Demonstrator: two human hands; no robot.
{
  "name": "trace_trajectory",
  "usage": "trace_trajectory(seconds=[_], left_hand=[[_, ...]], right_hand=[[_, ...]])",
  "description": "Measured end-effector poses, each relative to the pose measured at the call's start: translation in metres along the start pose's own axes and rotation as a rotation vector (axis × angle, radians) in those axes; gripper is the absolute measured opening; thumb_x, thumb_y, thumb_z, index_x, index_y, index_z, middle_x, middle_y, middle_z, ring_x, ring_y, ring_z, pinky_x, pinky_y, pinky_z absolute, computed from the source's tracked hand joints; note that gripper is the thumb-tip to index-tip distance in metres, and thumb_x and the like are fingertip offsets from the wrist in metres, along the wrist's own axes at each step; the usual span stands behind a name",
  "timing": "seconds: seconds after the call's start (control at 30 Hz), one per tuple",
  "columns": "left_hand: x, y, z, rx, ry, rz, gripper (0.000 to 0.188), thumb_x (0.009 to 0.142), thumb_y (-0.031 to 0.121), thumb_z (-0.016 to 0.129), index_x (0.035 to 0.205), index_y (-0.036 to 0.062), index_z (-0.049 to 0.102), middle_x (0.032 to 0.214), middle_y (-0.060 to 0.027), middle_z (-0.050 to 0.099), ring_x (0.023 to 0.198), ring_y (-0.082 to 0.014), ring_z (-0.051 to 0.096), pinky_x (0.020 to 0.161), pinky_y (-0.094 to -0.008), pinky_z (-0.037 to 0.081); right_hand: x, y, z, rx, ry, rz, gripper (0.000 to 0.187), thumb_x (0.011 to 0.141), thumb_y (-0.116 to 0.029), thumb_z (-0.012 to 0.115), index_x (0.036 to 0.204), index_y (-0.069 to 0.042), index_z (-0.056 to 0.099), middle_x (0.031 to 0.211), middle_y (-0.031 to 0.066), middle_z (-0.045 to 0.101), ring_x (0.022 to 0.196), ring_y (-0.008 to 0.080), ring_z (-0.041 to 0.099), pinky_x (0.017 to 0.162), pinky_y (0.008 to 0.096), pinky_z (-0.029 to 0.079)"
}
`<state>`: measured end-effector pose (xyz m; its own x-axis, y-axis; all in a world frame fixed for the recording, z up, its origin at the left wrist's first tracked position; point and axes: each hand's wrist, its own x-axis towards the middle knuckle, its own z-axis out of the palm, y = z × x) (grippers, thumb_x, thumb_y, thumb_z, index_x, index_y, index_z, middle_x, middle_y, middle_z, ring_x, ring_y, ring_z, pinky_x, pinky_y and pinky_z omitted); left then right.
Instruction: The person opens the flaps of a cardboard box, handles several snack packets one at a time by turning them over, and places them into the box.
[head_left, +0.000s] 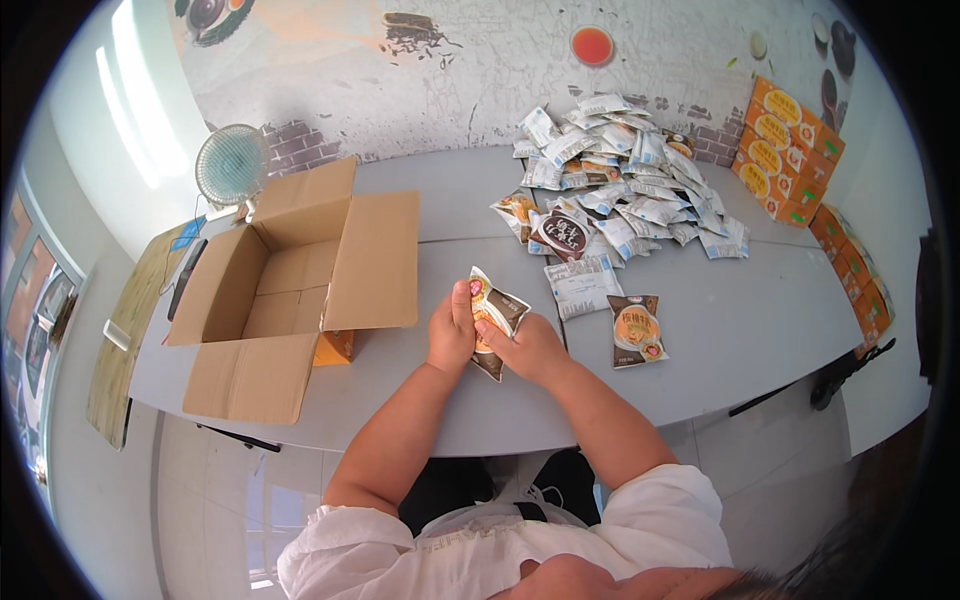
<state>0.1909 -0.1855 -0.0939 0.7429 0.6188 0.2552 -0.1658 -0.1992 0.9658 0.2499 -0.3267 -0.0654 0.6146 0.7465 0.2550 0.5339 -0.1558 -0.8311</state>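
Brown-and-yellow plastic packet (498, 308), long axis roughly near to far, is held between left hand (453, 328) and right hand (535, 350); open tan cardboard box (225, 285) stands left, nearer the left hand.

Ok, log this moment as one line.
left hand: holding packet | right hand: holding same packet | to right: loose brown packet, heap of packets beyond | to left: open box

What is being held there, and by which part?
A brown, white and yellow pillow-shaped packet: the left hand holds its left edge, the right hand its lower right side, thumb across the front.
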Motion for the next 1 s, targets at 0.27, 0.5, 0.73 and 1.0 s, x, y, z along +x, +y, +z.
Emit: trace_trajectory(seconds=[0.27,0.5,0.73,1.0], left_hand=[[0.002,0.004,-0.004,0.265,0.067,0.165,0.040,0.105,0.034,0.042,0.104,0.0001,0.064,0.092,-0.0105,0.064,0.087,-0.0222,0.059,0.082,-0.0337,0.047],[-0.017,0.009,0.006,-0.142,-0.289,0.314,0.066,0.095,0.041,0.060,0.144,0.0016,0.039,0.131,-0.0147,0.052,0.123,-0.0253,0.049,0.107,-0.0363,0.036],[-0.003,0.007,-0.003,-0.598,-0.240,-0.124,0.060,0.095,0.043,0.060,0.137,0.0031,0.044,0.127,-0.0092,0.056,0.118,-0.0217,0.054,0.100,-0.0350,0.044],[-0.006,0.011,0.004,-0.702,-0.137,-0.368,0.060,0.096,0.051,0.055,0.132,0.0028,0.046,0.123,-0.0105,0.058,0.112,-0.0215,0.057,0.096,-0.0375,0.048]], right_hand=[[0.001,-0.004,0.007,-0.152,0.188,-0.070,0.036,0.092,-0.039,0.059,0.086,-0.005,0.069,0.071,0.0168,0.066,0.068,0.0386,0.063,0.063,0.0454,0.050],[0.007,-0.007,-0.001,-0.596,0.262,-0.098,0.030,0.081,-0.031,0.067,0.086,-0.002,0.064,0.083,0.0166,0.063,0.080,0.0364,0.062,0.070,0.0463,0.050],[0.005,-0.009,0.001,-0.257,0.293,-0.503,0.030,0.074,-0.018,0.075,0.093,-0.001,0.059,0.096,0.0146,0.061,0.087,0.0340,0.059,0.078,0.0450,0.049],[0.013,0.006,0.000,-0.053,0.391,-0.079,0.043,0.090,-0.042,0.067,0.092,0.000,0.058,0.084,0.0143,0.060,0.071,0.0207,0.056,0.064,0.0346,0.047]])
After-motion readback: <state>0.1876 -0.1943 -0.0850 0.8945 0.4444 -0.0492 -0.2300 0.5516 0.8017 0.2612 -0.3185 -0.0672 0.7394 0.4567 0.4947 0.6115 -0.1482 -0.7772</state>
